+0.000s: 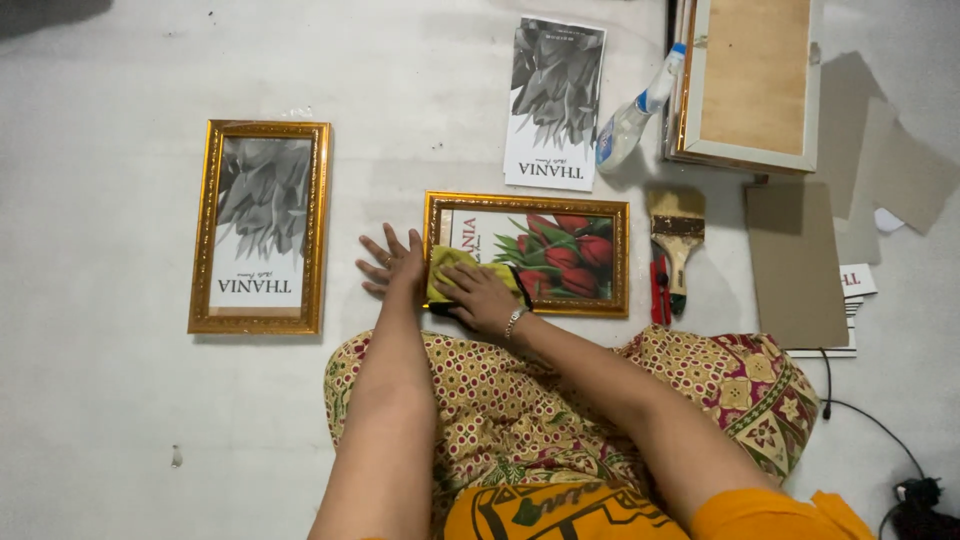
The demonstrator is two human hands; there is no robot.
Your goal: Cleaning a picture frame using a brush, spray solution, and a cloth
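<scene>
**Cloth on the tulip frame, centre of the floor**

Head view: your right hand [483, 297] presses a yellow cloth [455, 270] flat on the left end of the gold frame with the red tulip picture [560, 252], at the centre of the frame; its grip is fingers together, laid on the cloth rather than clamped around it. Your left hand [388, 262] lies on the floor [100, 420] touching that frame's left edge, fingers spread apart, holding nothing.

Gold frames with pictures: two. The second, upright at centre left, holds a grey leaf print [262, 226] with a white label band at its bottom. One loose print [553, 103] of the same grey design lies at upper centre. One spray bottle [636, 110] lies tilted beside it. One frame lies back-up [752, 82] at upper right. One paintbrush [676, 240] and one red tool [660, 292] sit right of the tulip frame. Brown cardboard sheets [795, 262] lie at right.
</scene>
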